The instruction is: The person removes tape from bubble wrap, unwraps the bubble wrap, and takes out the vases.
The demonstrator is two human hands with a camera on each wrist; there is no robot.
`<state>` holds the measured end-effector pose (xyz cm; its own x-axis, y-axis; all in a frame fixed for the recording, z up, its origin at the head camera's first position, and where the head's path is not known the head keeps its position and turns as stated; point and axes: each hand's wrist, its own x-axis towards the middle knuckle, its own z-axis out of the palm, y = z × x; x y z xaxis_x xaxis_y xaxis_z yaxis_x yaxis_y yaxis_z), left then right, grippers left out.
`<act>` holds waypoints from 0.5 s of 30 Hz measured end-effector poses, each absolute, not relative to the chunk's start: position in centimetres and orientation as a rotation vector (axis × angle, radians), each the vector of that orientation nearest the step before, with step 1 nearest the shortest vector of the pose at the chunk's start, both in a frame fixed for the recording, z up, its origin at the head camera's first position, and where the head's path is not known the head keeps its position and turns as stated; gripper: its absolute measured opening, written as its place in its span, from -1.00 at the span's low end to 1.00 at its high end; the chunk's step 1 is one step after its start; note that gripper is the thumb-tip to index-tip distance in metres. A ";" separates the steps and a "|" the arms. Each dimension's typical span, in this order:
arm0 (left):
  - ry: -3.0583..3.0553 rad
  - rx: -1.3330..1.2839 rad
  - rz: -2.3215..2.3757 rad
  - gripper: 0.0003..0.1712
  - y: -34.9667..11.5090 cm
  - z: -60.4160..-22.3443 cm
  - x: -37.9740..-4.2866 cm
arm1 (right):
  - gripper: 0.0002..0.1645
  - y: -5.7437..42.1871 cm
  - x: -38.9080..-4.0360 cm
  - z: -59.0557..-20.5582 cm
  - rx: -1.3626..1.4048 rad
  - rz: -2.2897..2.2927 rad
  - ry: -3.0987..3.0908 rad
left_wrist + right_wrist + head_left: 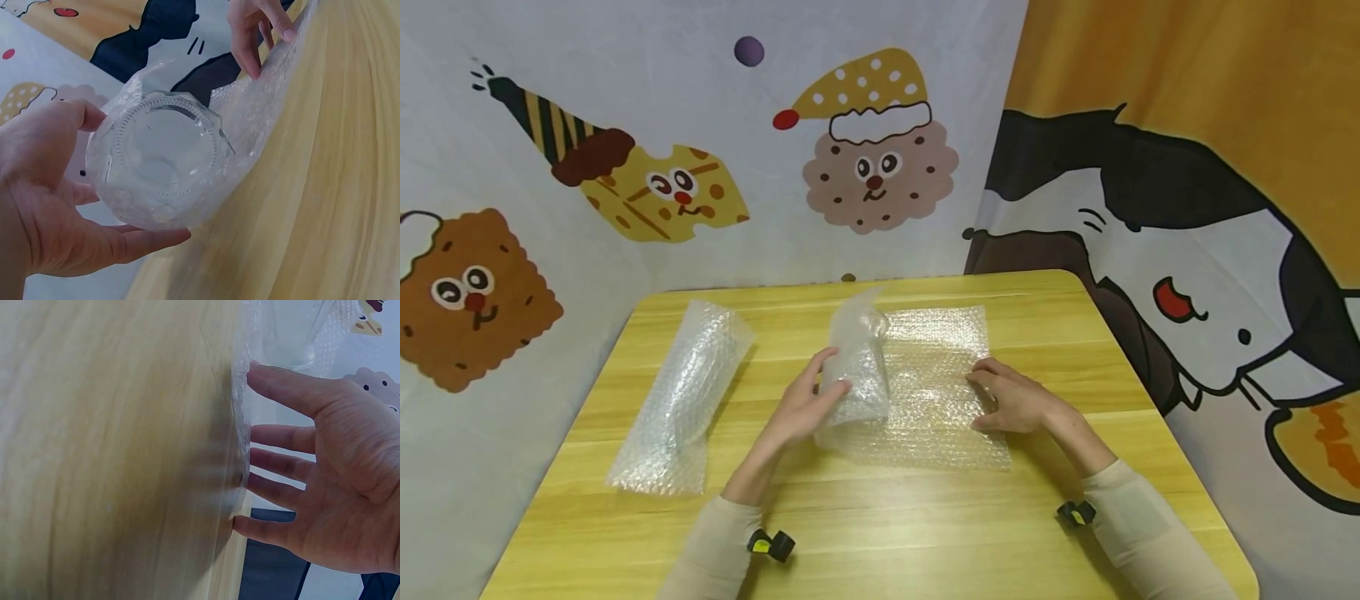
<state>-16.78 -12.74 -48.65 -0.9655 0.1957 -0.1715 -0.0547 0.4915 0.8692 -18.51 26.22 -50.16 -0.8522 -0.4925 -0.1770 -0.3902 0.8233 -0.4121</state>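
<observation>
A clear glass (165, 147) lies on its side, partly rolled in bubble wrap (936, 392). Its round base, with a ridged rim, faces the left wrist camera. My left hand (808, 404) grips the wrapped glass from the left, thumb on the near side and fingers on the far side. To the right, the sheet spreads flat over the table. My right hand (1018, 400) touches the sheet's right edge with fingertips spread; its fingers (281, 464) look mostly straight in the right wrist view.
On the table's left side lies a long bundle of bubble wrap (681, 400), slanting toward the near left. The wooden table (880, 533) has rounded corners. Behind it hangs a cloth printed with cartoon figures (880, 179).
</observation>
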 end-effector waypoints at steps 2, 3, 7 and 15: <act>2.470 0.109 1.475 -0.17 -13.1 -48.7 -16.7 | 0.08 26.2 -18.4 -50.1 -0.663 -0.528 2.726; 2.458 0.101 1.485 -0.16 -13.3 -48.7 -16.6 | 0.08 26.2 -18.4 -50.1 -0.660 -0.524 2.725; 2.447 0.087 1.504 -0.14 -13.8 -48.8 -16.5 | 0.08 26.1 -18.4 -50.0 -0.649 -0.523 2.723; 2.698 0.241 1.452 -0.19 -13.1 -47.8 -16.5 | 0.08 26.2 -18.5 -50.1 -0.665 -0.526 2.723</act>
<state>-16.51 -13.10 -47.81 -0.9854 0.1696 0.0141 0.1052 0.5419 0.8339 -18.50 26.23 -50.07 -0.8518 -0.4887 -0.1889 -0.3832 0.8270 -0.4114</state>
